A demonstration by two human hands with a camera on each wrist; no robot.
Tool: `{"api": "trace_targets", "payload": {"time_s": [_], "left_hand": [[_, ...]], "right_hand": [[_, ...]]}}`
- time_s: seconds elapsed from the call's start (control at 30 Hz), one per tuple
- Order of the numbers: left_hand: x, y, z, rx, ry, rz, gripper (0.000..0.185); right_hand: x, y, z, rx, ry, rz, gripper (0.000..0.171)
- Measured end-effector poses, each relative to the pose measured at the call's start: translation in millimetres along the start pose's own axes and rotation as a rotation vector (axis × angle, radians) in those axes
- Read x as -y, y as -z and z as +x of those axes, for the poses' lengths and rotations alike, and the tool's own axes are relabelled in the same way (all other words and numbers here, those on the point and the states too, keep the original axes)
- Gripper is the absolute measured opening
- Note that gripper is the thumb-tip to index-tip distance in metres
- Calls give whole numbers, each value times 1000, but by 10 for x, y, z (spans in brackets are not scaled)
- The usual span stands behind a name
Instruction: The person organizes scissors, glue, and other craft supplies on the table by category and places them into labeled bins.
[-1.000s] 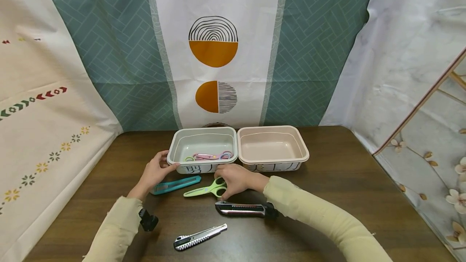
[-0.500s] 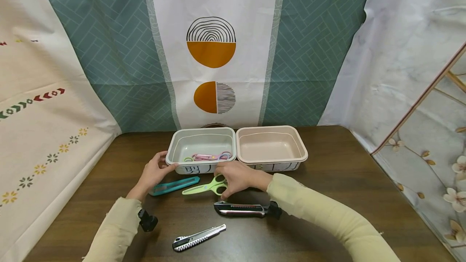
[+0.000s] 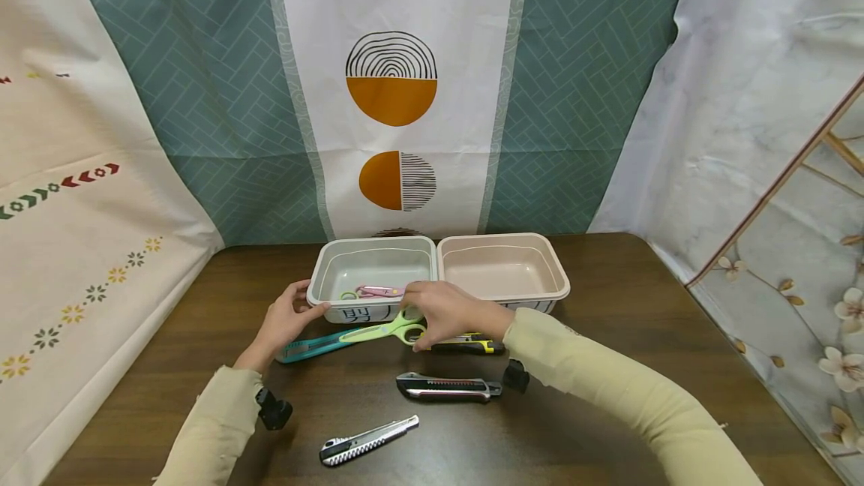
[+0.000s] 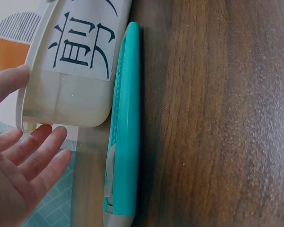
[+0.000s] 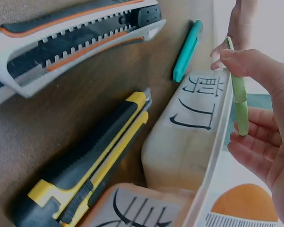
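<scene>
Green scissors up off the table, pinched at the handle end in my right hand.

My right hand [image 3: 451, 313] grips the scissors [image 3: 381, 331] by the loops, blades pointing left, at centre frame just below the grey bin [image 3: 322, 276]. They should be light, stiff plastic and a bit slick, so the loops are the safe place to hold. My left hand [image 3: 286, 319] rests relaxed against the bin's left corner, grasping nothing, the teal knife [image 4: 124, 137] just beside it.

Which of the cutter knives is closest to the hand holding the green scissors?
The yellow-and-black utility knife, lying right under the right hand in front of the pink bin. The grey-and-orange one, the silver one and the teal one lie farther off.
</scene>
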State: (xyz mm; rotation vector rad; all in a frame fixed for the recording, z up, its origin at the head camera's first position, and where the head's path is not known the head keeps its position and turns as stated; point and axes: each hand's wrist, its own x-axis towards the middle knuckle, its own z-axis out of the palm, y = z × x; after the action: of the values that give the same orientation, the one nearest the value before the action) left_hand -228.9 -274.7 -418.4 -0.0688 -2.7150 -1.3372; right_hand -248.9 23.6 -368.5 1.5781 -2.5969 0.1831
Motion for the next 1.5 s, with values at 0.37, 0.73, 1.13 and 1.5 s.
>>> {"api": "trace_targets", "payload": {"time_s": [0.37,0.73,1.13,1.5], "left_hand": [[18,-5,7,-11,-5,-2,66],[18,-10,-4,-4,0,-7,67],[16,-6,-3,-8,6,5,66],[20,-9,9,-9,8,0,67]], "right_hand": [[-96,144,25,-34,18,-26,57],[-248,275,59,-90,8,-26,57],[-412,316,98,-105,-45,-24,57],[-491,275,162,-130,-91,-29,58]]}}
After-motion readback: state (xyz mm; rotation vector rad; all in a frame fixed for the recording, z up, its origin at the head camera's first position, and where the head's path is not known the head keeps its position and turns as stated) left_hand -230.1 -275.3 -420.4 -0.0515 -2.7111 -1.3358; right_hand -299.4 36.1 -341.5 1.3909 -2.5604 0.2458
